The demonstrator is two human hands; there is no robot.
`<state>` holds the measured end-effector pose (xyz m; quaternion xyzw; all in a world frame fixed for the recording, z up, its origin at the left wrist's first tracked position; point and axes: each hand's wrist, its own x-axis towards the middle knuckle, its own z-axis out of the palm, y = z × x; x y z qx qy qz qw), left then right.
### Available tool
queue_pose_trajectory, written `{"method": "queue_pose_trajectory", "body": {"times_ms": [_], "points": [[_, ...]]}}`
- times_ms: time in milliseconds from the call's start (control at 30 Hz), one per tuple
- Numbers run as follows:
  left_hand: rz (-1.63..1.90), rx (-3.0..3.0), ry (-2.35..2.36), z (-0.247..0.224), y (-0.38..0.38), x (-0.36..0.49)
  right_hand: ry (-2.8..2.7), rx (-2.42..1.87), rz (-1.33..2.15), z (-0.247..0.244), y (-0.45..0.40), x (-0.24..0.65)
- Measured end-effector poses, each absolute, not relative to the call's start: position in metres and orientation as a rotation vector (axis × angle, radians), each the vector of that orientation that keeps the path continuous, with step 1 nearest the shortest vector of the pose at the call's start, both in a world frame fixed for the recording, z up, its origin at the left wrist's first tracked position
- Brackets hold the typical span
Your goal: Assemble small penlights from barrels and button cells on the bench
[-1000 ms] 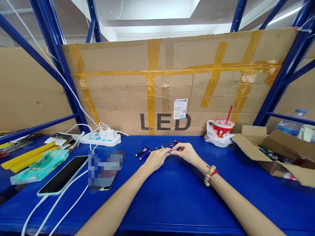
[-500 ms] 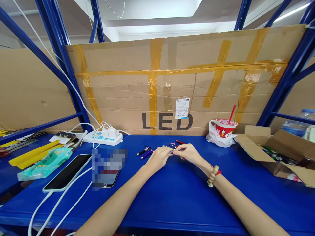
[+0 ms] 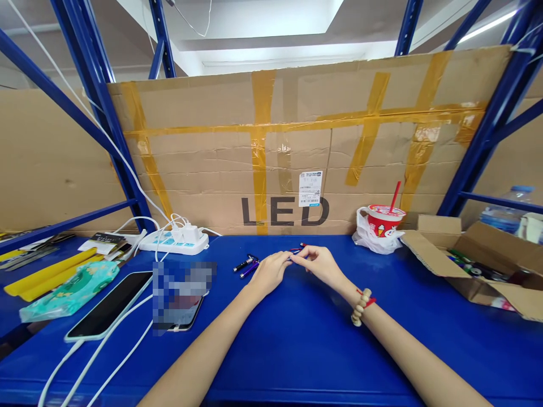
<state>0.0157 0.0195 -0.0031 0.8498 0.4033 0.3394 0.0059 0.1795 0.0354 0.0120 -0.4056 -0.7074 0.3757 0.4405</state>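
- The right hand (image 3: 319,263) has shifted slightly left, covering more of the red pen (image 3: 302,244).
- Its thumb and forefinger pinch a small part (image 3: 289,259) above the table (image 3: 322,339).
- The left hand (image 3: 269,273) meets it, fingers together; its grip cannot be told.
- Black (image 3: 242,264) and purple pens (image 3: 249,270) lie beside the left hand.

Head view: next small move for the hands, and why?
I'd probably ease the right hand back slightly: the fingertips of both hands meet at a small piece and mostly hide it. Moving the left hand seems riskier, with the purple tube close beside it.
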Motion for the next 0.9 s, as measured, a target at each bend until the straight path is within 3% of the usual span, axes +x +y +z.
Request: {"method": "queue_pose_trajectory", "body": {"times_ms": [167, 567, 700, 900], "points": [[1.064, 2.603, 1.24, -0.002, 0.022, 0.013, -2.002, -0.899, 0.437, 0.011, 0.041, 0.189], [0.834, 2.716, 1.169, 0.009, 0.005, 0.013, -2.208, -0.806, 0.113, 0.019, 0.031, 0.197], [0.775, 2.804, 1.178, 0.008, 0.007, 0.011, -2.191, -0.878, 0.21, 0.017, 0.031, 0.194], [0.736, 2.888, 1.238, 0.009, 0.008, 0.009, -1.992, -1.13, 0.795, 0.003, 0.035, 0.184]]}}
